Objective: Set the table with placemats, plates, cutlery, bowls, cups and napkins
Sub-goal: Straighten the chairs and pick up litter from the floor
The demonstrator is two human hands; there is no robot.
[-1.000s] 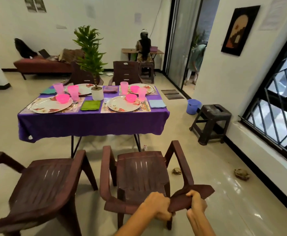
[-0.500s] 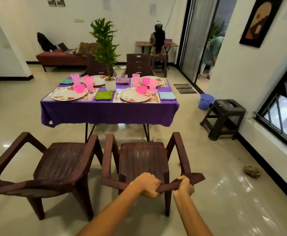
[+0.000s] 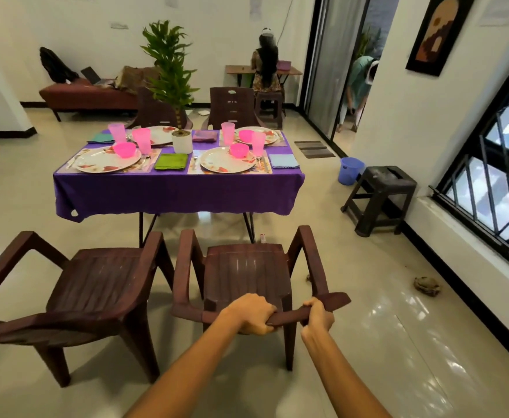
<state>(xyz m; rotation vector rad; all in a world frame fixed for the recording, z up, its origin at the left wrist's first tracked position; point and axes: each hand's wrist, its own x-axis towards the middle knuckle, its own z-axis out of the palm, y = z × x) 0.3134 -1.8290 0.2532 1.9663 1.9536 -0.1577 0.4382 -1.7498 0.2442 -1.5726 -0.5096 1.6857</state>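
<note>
Left hand point(image 3: 251, 312) and right hand point(image 3: 318, 315) both grasp the top back edge of the right chair point(image 3: 247, 273). It stands just beside the left chair point(image 3: 96, 282), well apart from the set table point(image 3: 177, 191); bare floor point(image 3: 322, 233) lies between and to the right. No writing is legible.
</note>
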